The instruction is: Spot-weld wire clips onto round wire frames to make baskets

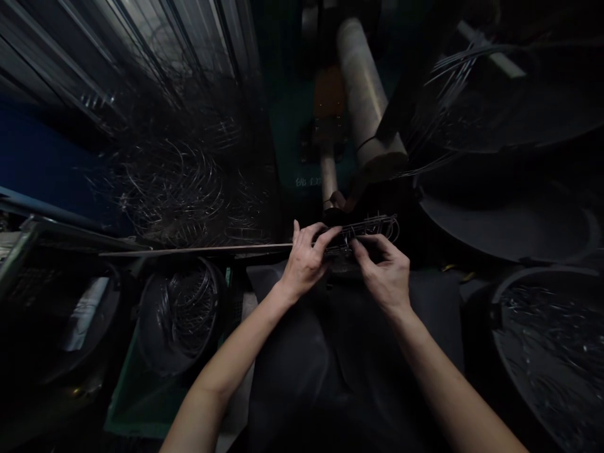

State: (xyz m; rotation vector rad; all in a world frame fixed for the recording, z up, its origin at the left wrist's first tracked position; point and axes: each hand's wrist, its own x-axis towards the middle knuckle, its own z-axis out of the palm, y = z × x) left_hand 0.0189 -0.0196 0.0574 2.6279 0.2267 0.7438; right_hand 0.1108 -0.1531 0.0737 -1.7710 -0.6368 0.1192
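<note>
Bent metal wire pieces (377, 221) lie in a small bundle at the middle of the view, under a machine. My left hand (309, 259) is at the bundle's left end, its fingers curled over the wires and the thumb raised. From the right, my right hand (387, 267) pinches at the wires with thumb and forefinger. The fingertips of both hands are close together but apart. A long thin strip (212, 250) runs leftward from beside my left hand. Dim light hides exactly which wire each hand grips.
The machine's thick metal cylinder (363, 88) rises just beyond my hands. A tub of wire rings (153, 321) stands at left in a green crate (136, 402). Another tub of wire parts (500, 333) is at right. Tangled wire (174, 189) lies back left.
</note>
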